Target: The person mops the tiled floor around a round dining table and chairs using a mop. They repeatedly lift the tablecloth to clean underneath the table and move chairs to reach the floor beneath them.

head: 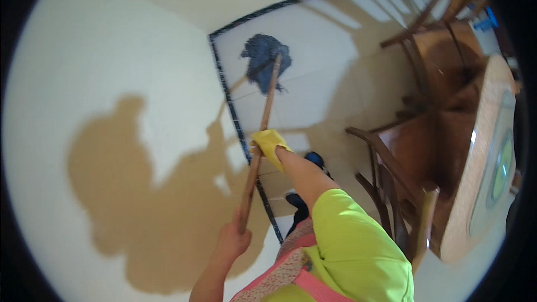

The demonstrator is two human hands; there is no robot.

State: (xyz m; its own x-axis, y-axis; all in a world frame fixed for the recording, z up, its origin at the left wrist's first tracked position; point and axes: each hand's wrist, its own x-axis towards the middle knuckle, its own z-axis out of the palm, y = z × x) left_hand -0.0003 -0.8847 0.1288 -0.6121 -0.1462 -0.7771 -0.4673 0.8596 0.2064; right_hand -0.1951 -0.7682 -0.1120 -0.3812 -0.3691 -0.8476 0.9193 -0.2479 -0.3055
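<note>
A string mop's dark blue-grey head [263,61] lies spread on the pale tiled floor [319,88], near the corner where two walls meet. Its wooden handle [268,105] slants from the mop head back toward me. My right hand [269,144], in a yellow glove, grips the handle about midway. Bare and lower down, my left hand [235,237] is closed around the handle near its top end. Fingers of the gloved hand are partly hidden behind the handle.
Dark skirting [224,79] runs along the foot of the white wall [176,67] on my left. Wooden chairs [377,151] and a table [470,167] stand to the right. My dark shoes [315,160] are on the floor below. Shadows fall across wall and floor.
</note>
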